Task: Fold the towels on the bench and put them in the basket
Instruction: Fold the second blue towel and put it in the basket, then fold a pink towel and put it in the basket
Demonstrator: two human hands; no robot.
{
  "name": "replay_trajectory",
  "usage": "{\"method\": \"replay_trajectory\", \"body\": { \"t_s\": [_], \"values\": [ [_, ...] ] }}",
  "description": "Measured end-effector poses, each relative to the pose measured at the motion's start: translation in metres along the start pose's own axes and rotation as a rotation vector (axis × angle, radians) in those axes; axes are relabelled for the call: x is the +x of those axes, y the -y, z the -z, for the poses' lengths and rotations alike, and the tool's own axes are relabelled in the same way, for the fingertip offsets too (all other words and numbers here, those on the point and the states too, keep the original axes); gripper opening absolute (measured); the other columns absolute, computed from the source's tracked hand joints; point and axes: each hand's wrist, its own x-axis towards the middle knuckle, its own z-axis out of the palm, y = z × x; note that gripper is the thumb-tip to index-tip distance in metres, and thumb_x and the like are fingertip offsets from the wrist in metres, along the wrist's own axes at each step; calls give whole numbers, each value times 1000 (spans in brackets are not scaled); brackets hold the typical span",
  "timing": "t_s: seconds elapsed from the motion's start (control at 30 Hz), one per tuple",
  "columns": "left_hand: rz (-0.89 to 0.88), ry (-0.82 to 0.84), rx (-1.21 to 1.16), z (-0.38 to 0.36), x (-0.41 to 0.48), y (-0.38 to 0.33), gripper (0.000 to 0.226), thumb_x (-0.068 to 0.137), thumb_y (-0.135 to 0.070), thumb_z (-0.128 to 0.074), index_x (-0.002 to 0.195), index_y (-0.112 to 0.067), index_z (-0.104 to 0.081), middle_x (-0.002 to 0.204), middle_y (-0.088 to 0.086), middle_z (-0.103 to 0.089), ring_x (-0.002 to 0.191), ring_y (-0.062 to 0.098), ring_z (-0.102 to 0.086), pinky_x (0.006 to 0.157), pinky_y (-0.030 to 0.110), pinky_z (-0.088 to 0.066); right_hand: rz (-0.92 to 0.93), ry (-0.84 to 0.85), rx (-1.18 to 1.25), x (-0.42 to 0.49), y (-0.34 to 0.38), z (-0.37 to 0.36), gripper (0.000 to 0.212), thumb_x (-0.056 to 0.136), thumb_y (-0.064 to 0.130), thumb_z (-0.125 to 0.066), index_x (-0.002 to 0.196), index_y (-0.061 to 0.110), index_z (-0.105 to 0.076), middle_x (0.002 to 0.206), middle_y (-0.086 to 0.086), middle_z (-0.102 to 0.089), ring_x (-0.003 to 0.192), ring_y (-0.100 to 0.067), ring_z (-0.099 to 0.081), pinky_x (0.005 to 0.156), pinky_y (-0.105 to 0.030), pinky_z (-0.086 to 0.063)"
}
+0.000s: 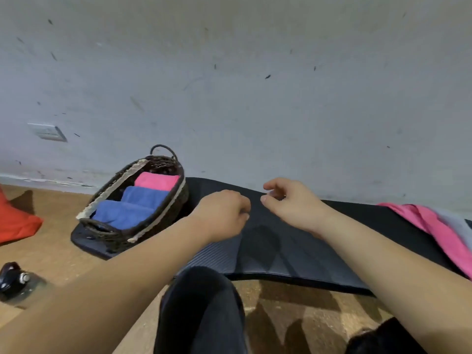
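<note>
Room: scuffed grey wall (229, 85) behind, wooden floor (63, 254) below, and a black padded bench (293, 251) running along the wall under both hands.
Far left of the hands: a red cushion (15, 218) on the floor; nearer the camera, a dark object (11, 275) too blurred to name.
Wall socket (47, 131): on the wall, up and well left of the left hand.
Basket (163, 218): dark wicker with a pale rim, standing on the bench's left end just left of the left hand. Its long axis runs from near-left to far-right, with a loop handle at each end.
Folded towels: three lie in a row along that axis, each set crosswise. The pink one (157, 181) is farthest, a blue one (144, 196) sits in the middle and another blue one (122, 213) is nearest.
Left hand (222, 213): over the bench, knuckles up, fingers curled under, nothing seen in them.
Right hand (288, 203): just beside the left, apart from it, fingers loosely bent, thumb clear of the fingertips, holding nothing.
Knee (201, 302): in dark trousers, below and between the forearms.
Loose pink towel (439, 226): unfolded on the bench well right of the right hand, its length slanting from far-left to near-right and off the frame.
Pale cloth (457, 222): touching the pink towel's far side, mostly cut off.
</note>
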Motion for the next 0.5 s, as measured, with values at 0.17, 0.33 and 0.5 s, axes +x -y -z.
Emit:
{"method": "replay_trajectory", "body": {
  "t_s": [0.17, 0.33, 0.5],
  "values": [
    [-160, 20, -83, -25, 28, -93, 41, 99, -36, -55, 139, -30, -56, 127, -8, -64, 117, 15, -58, 95, 33, -49, -117, -141, 181, -35, -75, 69, 39, 96, 33, -65, 133, 26, -56, 100, 3, -71, 94, -14, -74, 90, -43, -60],
    [-269, 76, -123, -50, 64, -168, 65, 99, -38, -57, 158, -31, -30, 156, -10, -42, 141, 12, -44, 114, 35, -40, -208, -301, 235, -42, -146, 140, 41, 96, 35, -65, 133, 23, -55, 107, -2, -68, 91, -14, -74, 83, -39, -60],
    [-292, 135, -183, -83, 98, -229, 68, 99, -37, -58, 159, -31, -27, 160, -8, -39, 139, 13, -48, 114, 36, -41, -323, -507, 50, -50, -228, 197, 30, 95, 28, -62, 122, 17, -61, 87, 5, -66, 79, -16, -64, 69, -27, -50]
  ]
}}
